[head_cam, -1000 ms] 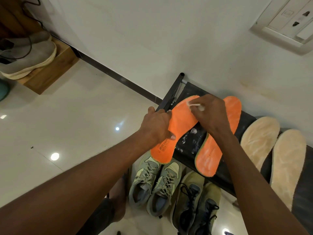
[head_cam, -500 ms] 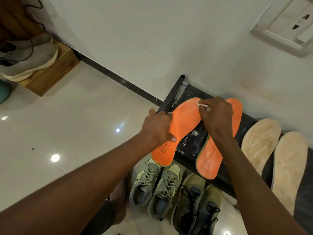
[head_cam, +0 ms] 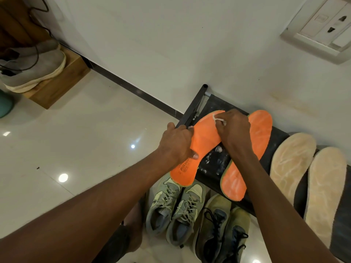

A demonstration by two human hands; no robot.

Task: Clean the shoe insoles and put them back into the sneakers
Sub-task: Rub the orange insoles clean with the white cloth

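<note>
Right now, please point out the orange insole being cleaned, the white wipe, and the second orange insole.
held orange insole (head_cam: 204, 137), head view, its middle.
white wipe (head_cam: 218, 119), head view, exposed end.
second orange insole (head_cam: 259, 130), head view, forefoot.

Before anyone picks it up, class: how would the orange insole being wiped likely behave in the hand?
Probably floppy: the orange insole bows where the left hand grips its edge. Likely light, since that grip alone props it on the black rack. Its fuzzy-looking surface suggests it isn't slippery.

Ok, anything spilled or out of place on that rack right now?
Yes: white flecks lie scattered on the black rack between the two orange insoles; residue or powder, cannot tell. The second orange insole overhangs the rack's front edge.
</note>
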